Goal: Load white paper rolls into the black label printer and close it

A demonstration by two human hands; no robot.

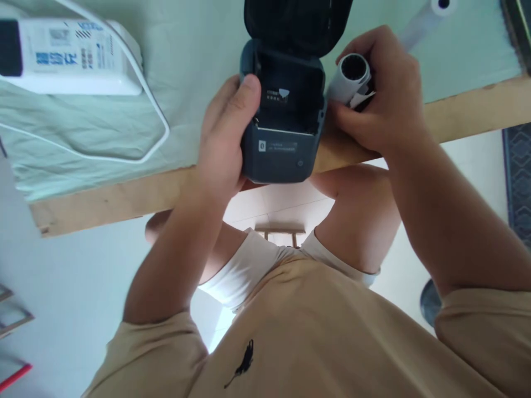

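A small dark label printer (282,152) with its black lid (296,25) swung up is held over the edge of the bed-like surface. My left hand (228,124) grips its left side, thumb on the rim. The compartment inside looks bare apart from a small label and a whitish mark. Just right of the printer, my right hand (385,88) is closed round a white paper roll (346,80) with a dark hollow core, its loose end sticking out near the fingers.
A white box with blue print (89,58) lies at the upper left, with a white cable (155,105) looping beside it. Another white roll (425,22) lies at the upper right. A wooden edge (112,193) borders the green cloth (186,44), above my legs.
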